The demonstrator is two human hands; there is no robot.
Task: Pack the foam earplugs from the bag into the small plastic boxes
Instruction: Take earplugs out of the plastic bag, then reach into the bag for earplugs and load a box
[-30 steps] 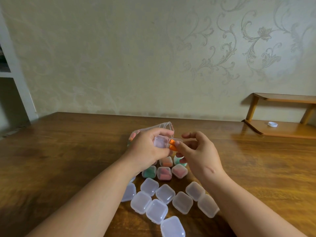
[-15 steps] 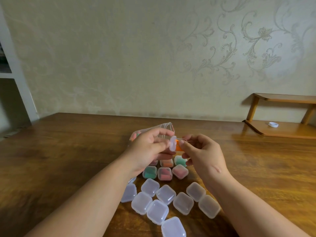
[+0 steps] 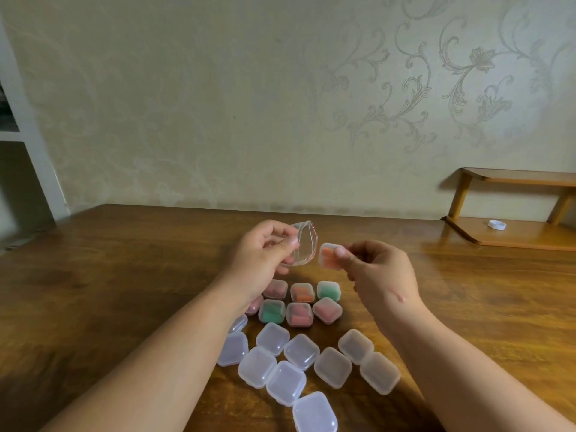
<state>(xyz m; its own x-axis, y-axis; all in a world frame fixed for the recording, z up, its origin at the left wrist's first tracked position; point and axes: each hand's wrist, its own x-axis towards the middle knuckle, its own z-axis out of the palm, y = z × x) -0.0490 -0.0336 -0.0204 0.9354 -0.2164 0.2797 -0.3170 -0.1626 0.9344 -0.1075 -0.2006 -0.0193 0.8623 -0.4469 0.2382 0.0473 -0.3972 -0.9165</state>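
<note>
Foam earplugs cannot be made out inside the clear bag [image 3: 307, 244], which the left hand [image 3: 261, 257] seems to pinch at its edge, thumb on top and fingers curled. Just right of it, not touching, the right hand [image 3: 380, 275] pinches a small box [image 3: 328, 257] holding orange earplugs [image 3: 325, 253]; whether its lid is snapped down is hard to tell. Nearer, on the table [image 3: 124, 275], lie the filled boxes [image 3: 300, 302], then the empty boxes [image 3: 299, 363]. This box looks packed, so the next move is probably to set it among the filled ones without knocking them, then take an empty one. The left forearm hides some boxes. A white cap [image 3: 496, 225] lies on the far-right shelf [image 3: 514, 238].
</note>
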